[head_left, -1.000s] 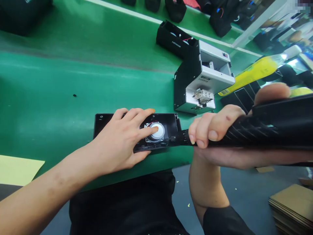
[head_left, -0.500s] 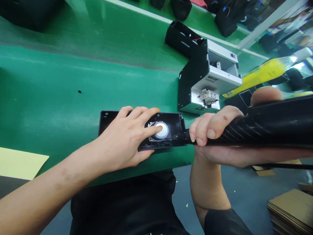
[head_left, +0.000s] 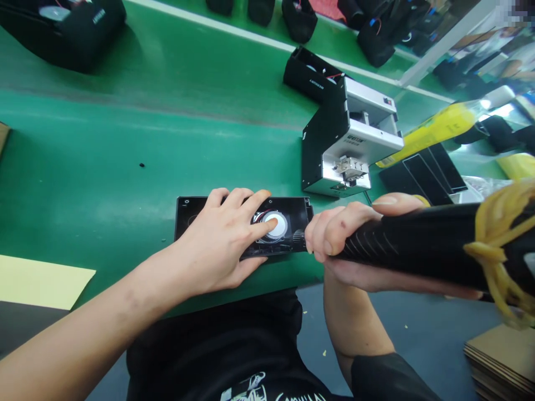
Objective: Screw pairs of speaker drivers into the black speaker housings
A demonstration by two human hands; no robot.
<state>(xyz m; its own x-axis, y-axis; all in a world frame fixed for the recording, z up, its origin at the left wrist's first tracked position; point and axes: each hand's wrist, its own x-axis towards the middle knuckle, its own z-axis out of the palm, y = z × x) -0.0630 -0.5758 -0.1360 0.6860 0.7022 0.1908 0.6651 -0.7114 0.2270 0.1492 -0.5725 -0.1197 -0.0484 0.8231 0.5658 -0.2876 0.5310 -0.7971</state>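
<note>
Black and glossy, the shallow housing [head_left: 295, 210] lies flat on the green counter [head_left: 209, 150], near the edge closest to you and in front of the silver-and-black machine [head_left: 368, 139]. Half a second ago your right grip [head_left: 340, 228] was just off the housing's right end; now its fingers have come in over that end. The black hand tool [head_left: 418, 236] has swung with it, so the knotted yellow band [head_left: 497, 245] round its rear part is in view, and a ribbed collar [head_left: 299, 237] shows over the right-hand part of the housing. For the work, that suggests the tool is set over a spot at that end; whether its tip bears on anything cannot be told from here.

Your right grip is wrapped firmly round the tool. Your left grip [head_left: 213, 236] has kept its place, spread wide to hold the housing: thumb along the near edge, forefinger on the speaker's white middle, the other fingers reaching the far edge. That bracing should keep the part from sliding.

The housing itself is long and open-faced, with small round holes along its far side. The round speaker [head_left: 281, 224] has a white centre inside a greyish ring, with a thin reddish wire beside it. Your hand hides much of the left half.
</note>
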